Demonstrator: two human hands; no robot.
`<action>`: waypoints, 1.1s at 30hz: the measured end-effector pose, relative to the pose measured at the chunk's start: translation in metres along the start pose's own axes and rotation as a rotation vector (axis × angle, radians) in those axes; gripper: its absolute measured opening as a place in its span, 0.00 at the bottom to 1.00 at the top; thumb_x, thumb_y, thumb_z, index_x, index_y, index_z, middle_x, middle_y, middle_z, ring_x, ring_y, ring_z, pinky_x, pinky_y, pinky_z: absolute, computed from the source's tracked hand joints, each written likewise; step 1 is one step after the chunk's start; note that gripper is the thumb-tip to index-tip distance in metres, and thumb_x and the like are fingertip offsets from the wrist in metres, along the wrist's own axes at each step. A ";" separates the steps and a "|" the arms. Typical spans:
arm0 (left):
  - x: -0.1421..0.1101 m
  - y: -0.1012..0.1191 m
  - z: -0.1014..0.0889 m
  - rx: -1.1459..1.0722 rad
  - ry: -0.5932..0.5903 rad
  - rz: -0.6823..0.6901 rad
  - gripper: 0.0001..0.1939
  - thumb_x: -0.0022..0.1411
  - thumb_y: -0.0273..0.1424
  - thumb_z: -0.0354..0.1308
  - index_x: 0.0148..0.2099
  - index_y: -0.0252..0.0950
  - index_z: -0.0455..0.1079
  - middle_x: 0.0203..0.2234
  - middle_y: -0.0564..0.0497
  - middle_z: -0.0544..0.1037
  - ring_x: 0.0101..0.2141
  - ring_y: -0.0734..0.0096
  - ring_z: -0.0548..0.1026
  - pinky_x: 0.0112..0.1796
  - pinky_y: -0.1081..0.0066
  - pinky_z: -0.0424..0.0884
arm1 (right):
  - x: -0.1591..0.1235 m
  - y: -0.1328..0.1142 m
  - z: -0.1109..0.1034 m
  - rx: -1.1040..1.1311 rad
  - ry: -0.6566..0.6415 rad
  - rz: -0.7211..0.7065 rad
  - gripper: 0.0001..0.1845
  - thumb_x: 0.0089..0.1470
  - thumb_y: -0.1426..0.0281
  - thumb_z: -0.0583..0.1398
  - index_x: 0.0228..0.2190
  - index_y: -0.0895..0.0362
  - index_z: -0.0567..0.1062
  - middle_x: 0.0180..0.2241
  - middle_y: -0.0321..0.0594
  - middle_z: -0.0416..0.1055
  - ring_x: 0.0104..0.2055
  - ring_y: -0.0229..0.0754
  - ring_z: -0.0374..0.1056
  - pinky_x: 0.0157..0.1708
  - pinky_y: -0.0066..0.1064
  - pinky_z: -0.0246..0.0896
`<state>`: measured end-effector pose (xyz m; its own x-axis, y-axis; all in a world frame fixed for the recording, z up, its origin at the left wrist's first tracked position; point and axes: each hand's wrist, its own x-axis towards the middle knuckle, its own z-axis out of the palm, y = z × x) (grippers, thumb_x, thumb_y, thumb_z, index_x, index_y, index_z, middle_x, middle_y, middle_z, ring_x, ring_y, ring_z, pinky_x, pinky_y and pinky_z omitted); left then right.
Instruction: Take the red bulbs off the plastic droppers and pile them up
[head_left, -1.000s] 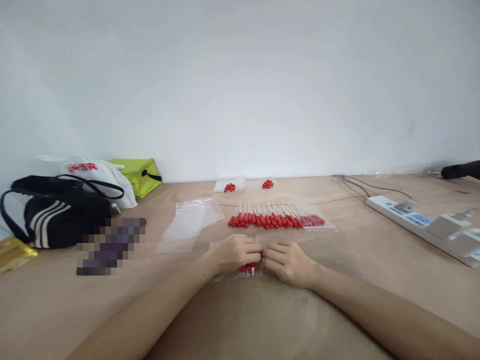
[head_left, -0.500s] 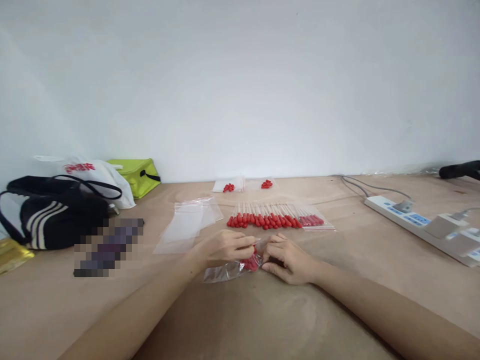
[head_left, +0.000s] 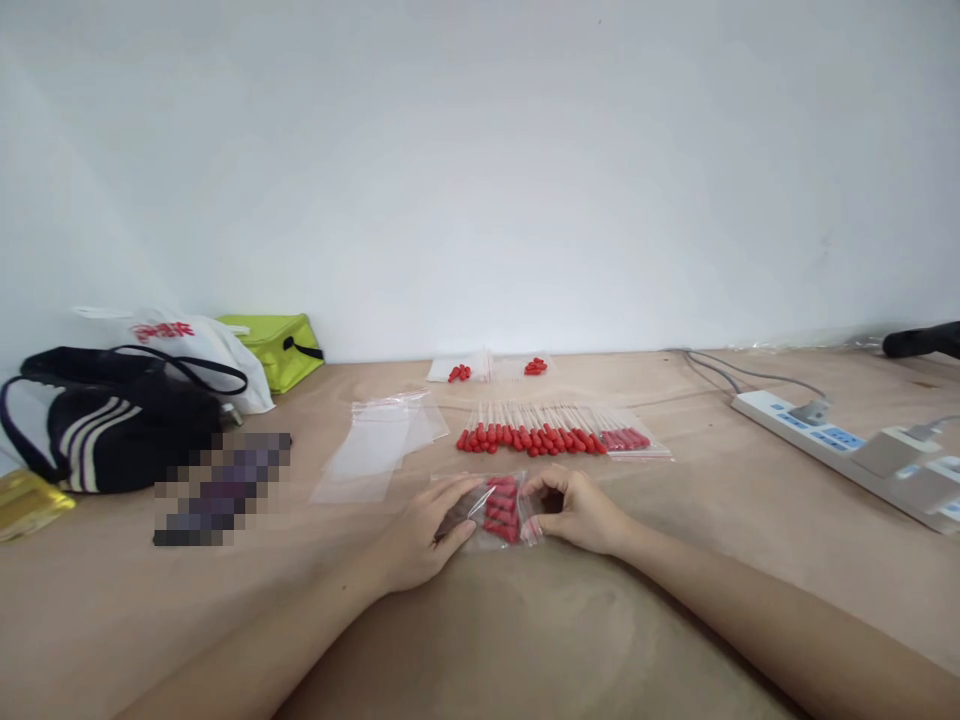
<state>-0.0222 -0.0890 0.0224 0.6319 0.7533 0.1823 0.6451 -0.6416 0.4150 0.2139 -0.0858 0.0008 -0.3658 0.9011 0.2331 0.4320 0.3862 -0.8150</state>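
Observation:
Near the table's front, a clear zip bag (head_left: 490,540) lies between my hands. Inside it, several red bulb ends (head_left: 502,510) sit stacked in a column. My left hand (head_left: 420,530) grips the bag's left part, thumb on the near side and fingers on the far side. At the other end, with the red zip strip, my right hand (head_left: 576,510) pinches the plastic with curled fingers. Beyond the hands lies a row of thin pale sticks with red bulb ends (head_left: 525,438), like droppers. A filled bag (head_left: 637,440) adjoins its right end.
Flat clear bags (head_left: 367,450) lie to the left of the row. Two small red groups in bags (head_left: 460,373) rest near the wall. At left are a black bag (head_left: 135,420), a white plastic bag (head_left: 251,380) and a green box bag (head_left: 281,350). A power strip (head_left: 780,415) stands right.
My left hand has moved left and down, off the red bulb ends, and now grips the bag's left part. The bag lies flatter, with its red contents in plain view. My right hand stays at its end.

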 end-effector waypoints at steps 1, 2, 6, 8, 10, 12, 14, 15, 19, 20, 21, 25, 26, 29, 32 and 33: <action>0.002 0.000 0.000 0.000 0.022 -0.004 0.21 0.58 0.30 0.48 0.55 0.37 0.56 0.52 0.46 0.65 0.52 0.64 0.62 0.52 0.61 0.60 | 0.000 0.000 0.000 0.015 0.001 -0.024 0.20 0.33 0.65 0.67 0.33 0.56 0.73 0.32 0.37 0.70 0.30 0.36 0.62 0.30 0.29 0.57; 0.004 0.000 0.001 0.001 0.043 -0.005 0.21 0.57 0.30 0.49 0.54 0.37 0.57 0.51 0.46 0.66 0.51 0.64 0.63 0.51 0.61 0.60 | 0.000 -0.001 -0.001 0.031 -0.003 -0.056 0.24 0.33 0.64 0.68 0.36 0.56 0.72 0.34 0.37 0.70 0.31 0.36 0.61 0.31 0.29 0.58; 0.009 -0.002 0.000 -0.005 0.071 -0.003 0.19 0.57 0.33 0.51 0.52 0.36 0.60 0.48 0.46 0.68 0.48 0.63 0.66 0.49 0.62 0.62 | 0.001 -0.006 0.000 0.037 -0.018 -0.140 0.24 0.35 0.63 0.67 0.38 0.54 0.72 0.39 0.39 0.69 0.36 0.39 0.63 0.34 0.29 0.58; 0.010 -0.003 0.000 -0.002 0.075 0.006 0.19 0.57 0.34 0.51 0.51 0.37 0.60 0.47 0.46 0.69 0.47 0.64 0.67 0.48 0.63 0.63 | 0.002 -0.008 0.001 0.000 -0.012 -0.145 0.20 0.36 0.62 0.66 0.35 0.54 0.74 0.37 0.39 0.70 0.37 0.40 0.64 0.35 0.30 0.57; 0.011 -0.003 0.001 0.018 0.092 0.013 0.18 0.57 0.34 0.51 0.50 0.37 0.61 0.45 0.46 0.70 0.45 0.63 0.68 0.47 0.62 0.64 | 0.003 -0.009 0.001 -0.057 0.008 -0.133 0.19 0.35 0.60 0.66 0.31 0.55 0.74 0.32 0.38 0.69 0.34 0.39 0.63 0.34 0.30 0.57; 0.012 -0.004 0.003 0.044 0.122 0.012 0.17 0.57 0.34 0.51 0.48 0.37 0.62 0.43 0.46 0.71 0.44 0.63 0.69 0.45 0.62 0.65 | 0.004 -0.010 0.002 -0.121 0.022 -0.113 0.20 0.32 0.58 0.67 0.29 0.56 0.74 0.29 0.37 0.68 0.32 0.38 0.62 0.32 0.30 0.56; 0.013 -0.004 0.006 0.069 0.155 0.012 0.15 0.57 0.35 0.51 0.46 0.36 0.64 0.41 0.46 0.72 0.43 0.63 0.69 0.44 0.62 0.65 | 0.005 -0.010 0.002 -0.174 0.018 -0.092 0.22 0.29 0.57 0.67 0.27 0.56 0.73 0.27 0.35 0.66 0.30 0.37 0.61 0.30 0.28 0.54; 0.014 -0.003 0.007 0.080 0.167 0.013 0.15 0.57 0.35 0.51 0.45 0.36 0.64 0.40 0.46 0.72 0.42 0.62 0.70 0.43 0.62 0.66 | 0.005 -0.010 0.002 -0.194 0.011 -0.082 0.22 0.28 0.58 0.68 0.26 0.56 0.72 0.27 0.34 0.66 0.29 0.37 0.60 0.29 0.28 0.53; 0.014 -0.002 0.009 0.113 0.182 0.026 0.13 0.57 0.35 0.51 0.44 0.36 0.66 0.39 0.46 0.73 0.41 0.62 0.70 0.42 0.61 0.66 | 0.005 -0.013 0.004 -0.220 -0.012 -0.061 0.18 0.29 0.65 0.67 0.26 0.56 0.68 0.25 0.31 0.66 0.28 0.35 0.60 0.28 0.26 0.51; 0.014 -0.002 0.009 0.113 0.184 0.029 0.13 0.57 0.35 0.51 0.44 0.36 0.66 0.39 0.46 0.73 0.41 0.62 0.70 0.42 0.61 0.66 | 0.004 -0.014 0.005 -0.224 -0.015 -0.066 0.16 0.31 0.67 0.66 0.26 0.56 0.68 0.26 0.31 0.66 0.28 0.35 0.60 0.28 0.26 0.51; 0.014 -0.001 0.009 0.110 0.183 0.033 0.13 0.57 0.35 0.51 0.44 0.36 0.66 0.39 0.46 0.73 0.41 0.63 0.70 0.42 0.61 0.66 | 0.004 -0.016 0.006 -0.230 -0.016 -0.071 0.14 0.32 0.69 0.64 0.25 0.56 0.67 0.25 0.31 0.66 0.28 0.34 0.60 0.29 0.26 0.52; 0.014 -0.001 0.008 0.064 0.165 0.050 0.13 0.57 0.35 0.51 0.44 0.36 0.66 0.39 0.47 0.72 0.41 0.64 0.70 0.43 0.63 0.66 | 0.002 -0.019 0.006 -0.264 -0.002 -0.056 0.11 0.33 0.74 0.59 0.25 0.57 0.65 0.25 0.32 0.65 0.28 0.35 0.59 0.30 0.27 0.52; 0.014 -0.001 0.008 0.044 0.160 0.052 0.13 0.58 0.35 0.51 0.44 0.36 0.66 0.40 0.47 0.72 0.41 0.65 0.70 0.43 0.64 0.66 | 0.002 -0.019 0.006 -0.275 -0.002 -0.050 0.11 0.33 0.75 0.59 0.25 0.57 0.65 0.25 0.32 0.65 0.28 0.35 0.59 0.30 0.27 0.52; 0.014 -0.001 0.008 -0.020 0.156 0.054 0.13 0.58 0.33 0.51 0.45 0.36 0.65 0.40 0.47 0.72 0.41 0.67 0.70 0.42 0.66 0.67 | 0.002 -0.018 0.003 -0.311 -0.009 -0.055 0.12 0.34 0.73 0.60 0.27 0.57 0.64 0.27 0.34 0.65 0.30 0.36 0.59 0.30 0.28 0.52; 0.014 0.000 0.007 -0.049 0.151 0.059 0.13 0.58 0.32 0.50 0.45 0.36 0.64 0.40 0.47 0.73 0.41 0.67 0.70 0.44 0.65 0.66 | 0.003 -0.016 0.001 -0.292 -0.035 -0.060 0.14 0.34 0.70 0.62 0.28 0.56 0.65 0.28 0.34 0.65 0.31 0.37 0.60 0.31 0.29 0.53; 0.014 0.000 0.007 -0.048 0.146 0.062 0.13 0.58 0.32 0.50 0.46 0.36 0.64 0.41 0.47 0.73 0.42 0.66 0.70 0.46 0.64 0.65 | 0.003 -0.016 0.000 -0.283 -0.045 -0.063 0.15 0.34 0.70 0.63 0.28 0.56 0.66 0.27 0.34 0.65 0.30 0.37 0.60 0.31 0.28 0.53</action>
<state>-0.0105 -0.0789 0.0187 0.5980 0.7280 0.3353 0.5833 -0.6822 0.4409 0.2056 -0.0889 0.0143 -0.4325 0.8664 0.2496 0.6178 0.4864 -0.6178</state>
